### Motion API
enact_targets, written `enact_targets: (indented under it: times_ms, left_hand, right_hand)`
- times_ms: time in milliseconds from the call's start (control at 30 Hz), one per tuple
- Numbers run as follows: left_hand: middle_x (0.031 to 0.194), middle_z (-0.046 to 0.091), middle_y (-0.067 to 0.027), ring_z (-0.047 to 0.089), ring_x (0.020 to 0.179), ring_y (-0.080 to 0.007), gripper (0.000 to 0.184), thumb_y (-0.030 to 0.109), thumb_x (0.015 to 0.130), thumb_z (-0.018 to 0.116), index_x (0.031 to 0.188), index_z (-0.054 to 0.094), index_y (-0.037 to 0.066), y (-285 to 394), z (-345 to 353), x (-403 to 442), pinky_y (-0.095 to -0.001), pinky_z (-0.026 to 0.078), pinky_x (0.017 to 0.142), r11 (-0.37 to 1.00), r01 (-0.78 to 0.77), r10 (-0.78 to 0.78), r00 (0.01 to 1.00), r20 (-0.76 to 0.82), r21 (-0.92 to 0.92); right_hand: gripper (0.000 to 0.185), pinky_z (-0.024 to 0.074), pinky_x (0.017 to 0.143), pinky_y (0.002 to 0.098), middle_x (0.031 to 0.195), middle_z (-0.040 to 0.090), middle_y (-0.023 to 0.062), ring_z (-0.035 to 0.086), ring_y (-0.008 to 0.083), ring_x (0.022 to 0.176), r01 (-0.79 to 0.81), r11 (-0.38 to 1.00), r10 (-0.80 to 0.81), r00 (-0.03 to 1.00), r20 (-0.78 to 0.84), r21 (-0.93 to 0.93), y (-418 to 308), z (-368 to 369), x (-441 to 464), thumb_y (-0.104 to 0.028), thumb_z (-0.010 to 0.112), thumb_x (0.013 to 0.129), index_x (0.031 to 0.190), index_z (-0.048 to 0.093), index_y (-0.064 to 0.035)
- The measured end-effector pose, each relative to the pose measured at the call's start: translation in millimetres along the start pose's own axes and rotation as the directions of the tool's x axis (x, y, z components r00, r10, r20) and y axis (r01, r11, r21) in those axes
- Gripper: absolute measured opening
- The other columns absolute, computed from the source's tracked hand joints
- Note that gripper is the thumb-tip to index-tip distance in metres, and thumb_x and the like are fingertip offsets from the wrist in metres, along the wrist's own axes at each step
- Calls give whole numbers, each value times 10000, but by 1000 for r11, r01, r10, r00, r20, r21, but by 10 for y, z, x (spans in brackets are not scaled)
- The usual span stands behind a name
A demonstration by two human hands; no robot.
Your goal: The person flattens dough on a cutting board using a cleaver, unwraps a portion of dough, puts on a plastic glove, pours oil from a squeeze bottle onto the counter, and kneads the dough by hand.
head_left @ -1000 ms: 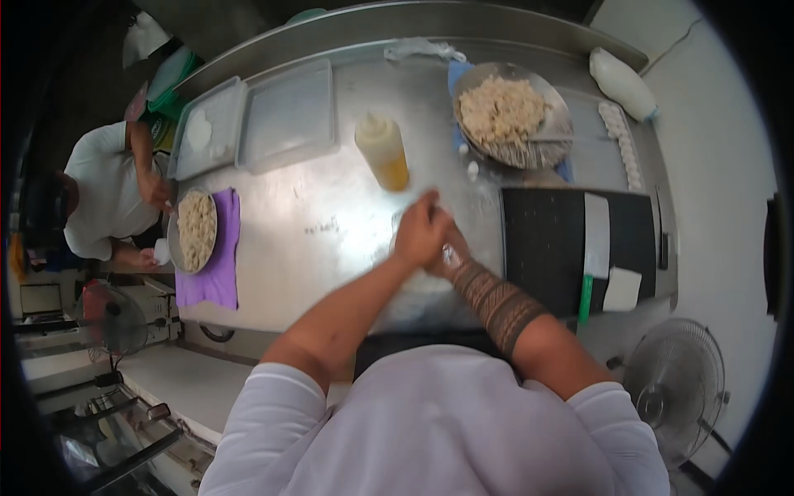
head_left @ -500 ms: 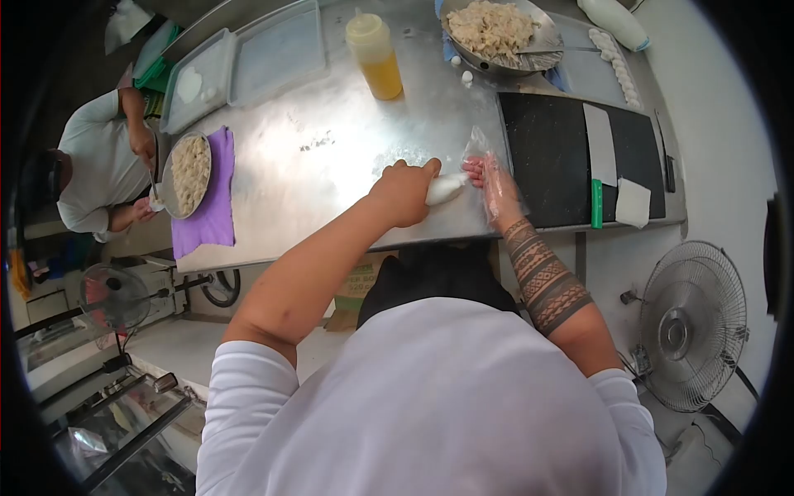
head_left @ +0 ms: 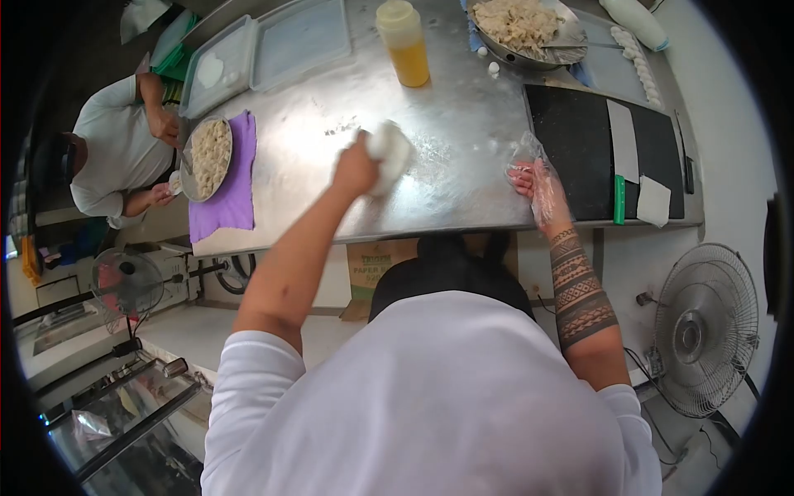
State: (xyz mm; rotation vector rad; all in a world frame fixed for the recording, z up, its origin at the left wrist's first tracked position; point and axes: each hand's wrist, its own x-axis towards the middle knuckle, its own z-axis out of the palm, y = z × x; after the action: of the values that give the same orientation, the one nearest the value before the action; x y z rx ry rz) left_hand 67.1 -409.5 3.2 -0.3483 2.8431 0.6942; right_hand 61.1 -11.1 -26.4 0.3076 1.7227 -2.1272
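My left hand [head_left: 357, 169] is closed on a piece of white dough [head_left: 390, 157], held over the middle of the metal table [head_left: 463, 190]. The dough is smeared by motion and its outline is unclear. On the right, my right hand [head_left: 533, 182] wears a clear plastic glove and rests by the left edge of a black board [head_left: 566, 157]. Its fingers are loosely bent and a little apart, with nothing visible in them. A squeeze bottle of yellow liquid [head_left: 409, 62] stands beyond both hands.
A bowl of pale filling [head_left: 579, 45] sits at the back right, near a row of dough pieces [head_left: 635, 62]. On the board lies a green-handled scraper [head_left: 619, 198]. At left, a co-worker [head_left: 124, 136] works by a pan [head_left: 198, 186] on a purple cloth [head_left: 240, 207]. Trays [head_left: 302, 50] lie behind.
My left hand has swung left and away from me with the dough, which has come away from my right hand. The whole view has shifted slightly, moving the table rightward.
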Motion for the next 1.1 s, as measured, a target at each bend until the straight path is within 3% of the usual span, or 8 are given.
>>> enact_targets:
  times_ms: [133,333,400,533,733,867,933,1100]
  left_hand:
    - [1143,725,-226,706,1073,-402,559,134,856,766,1335,491,47,-257,-494,201,-464,569,926,982,177,-187,956,-226,-62]
    - [1252,676,-165,663,1169,-282,627,95,819,842,1365,540,31,552,-46,-257,-383,538,988,566,-157,261,965,-5,-809]
    - [1254,674,-157,649,1202,-278,605,78,830,826,1363,542,38,884,314,-377,-369,524,1005,658,-271,342,939,-42,-702]
    - [1226,630,-127,556,1141,-391,525,2,764,741,1261,592,77,901,1029,-270,-478,454,999,812,-399,268,903,-335,-425]
    - [1150,571,-131,506,1038,-392,492,58,732,741,1196,580,63,970,1167,-335,-502,411,915,906,-352,244,888,-390,-236]
    - [1340,549,-223,548,1204,-438,656,78,776,707,1395,494,29,975,628,-432,-525,409,1067,496,-36,58,998,-8,-868]
    - [1375,554,-258,528,1308,-441,634,118,775,714,1379,545,24,866,778,-463,-526,371,1147,441,-149,-75,977,-202,-885]
    - [1279,662,-150,573,1285,-369,242,234,784,675,956,717,69,1131,532,-77,-534,397,1125,593,-756,747,645,-161,-277]
  right_hand:
    - [597,513,881,280,1160,732,143,661,146,959,16,997,-15,1000,20,-76,17,29,68,-546,527,1060,1280,627,0]
    - [580,495,956,322,1300,675,144,645,181,1091,-305,935,252,930,266,181,-300,487,391,-526,539,1057,1298,636,-8]
    - [579,486,1000,342,1359,652,135,637,219,1154,-453,848,344,865,365,276,-451,885,417,-516,547,1055,1328,634,-14]
    - [618,466,1063,364,1351,662,176,634,297,1222,-124,962,189,945,266,-242,-160,1186,519,-512,574,1039,1360,620,13]
    - [518,467,1087,420,1270,665,279,625,394,1222,498,479,-231,866,444,-722,-244,1310,383,-377,674,960,1268,659,39]
    - [405,468,1079,502,1257,677,252,612,447,1217,600,293,-533,749,394,-744,79,1349,457,-302,709,921,1201,693,-11]
    - [411,435,1105,534,1284,660,228,580,443,1258,698,258,-491,690,532,-668,15,1325,401,-315,691,925,1228,676,-37]
    - [535,256,1231,510,1523,461,150,376,360,1456,693,245,-135,717,684,-678,-32,1273,547,-397,540,985,1424,514,-92]
